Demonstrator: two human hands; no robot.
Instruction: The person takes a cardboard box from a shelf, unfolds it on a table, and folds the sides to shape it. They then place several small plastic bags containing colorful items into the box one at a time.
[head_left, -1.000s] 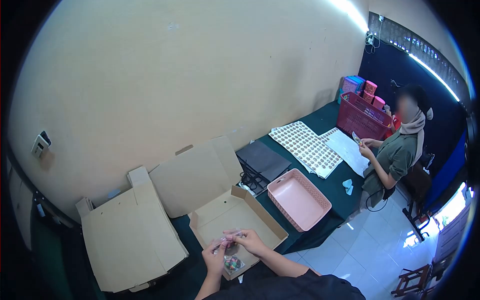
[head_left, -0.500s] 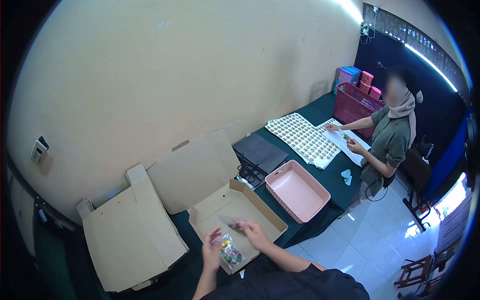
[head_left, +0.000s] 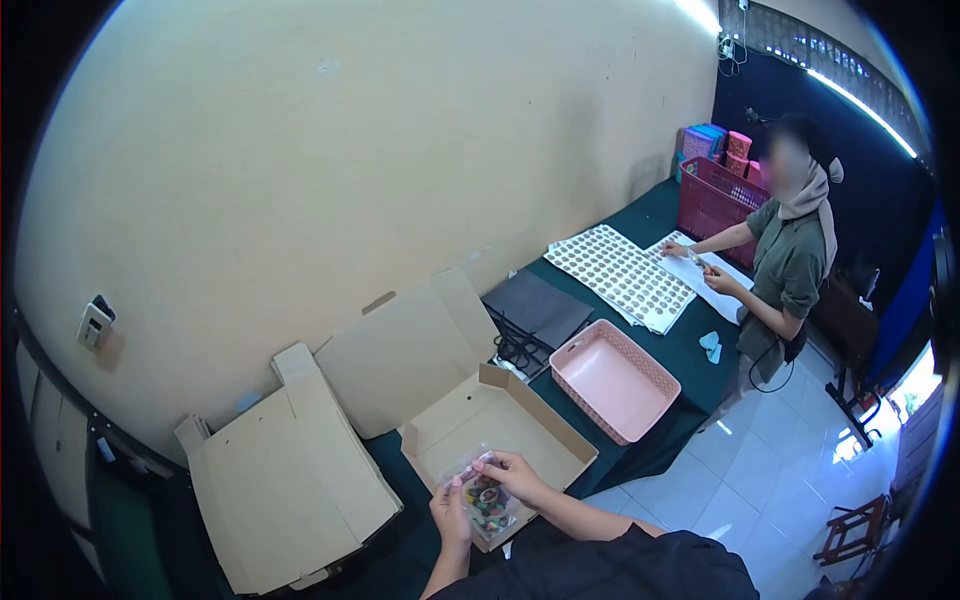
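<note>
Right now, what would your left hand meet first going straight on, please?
Beyond the bag it pinches, my left hand would probably meet the box's far wall; its height is unclear, so it might pass above.

The open box [head_left: 500,425] is matt brown cardboard, smooth on the face, and the large folded carton [head_left: 290,480] beyond the left hand [head_left: 453,515] has the same dull, papery look. Between that hand and the right hand [head_left: 510,475] there is a clear plastic bag [head_left: 485,490], shiny and crinkled. The pink basket [head_left: 613,385] looks like plastic, its floor smooth with a soft sheen, its sides patterned; the maroon basket [head_left: 710,205] is slatted plastic. Dark green cloth [head_left: 650,215] covers the table, without shine. The sticker sheets [head_left: 620,275] look like flat paper. Glossy tiles [head_left: 680,500] throw back the light, and the stool [head_left: 855,530] looks like brown wood.
</note>
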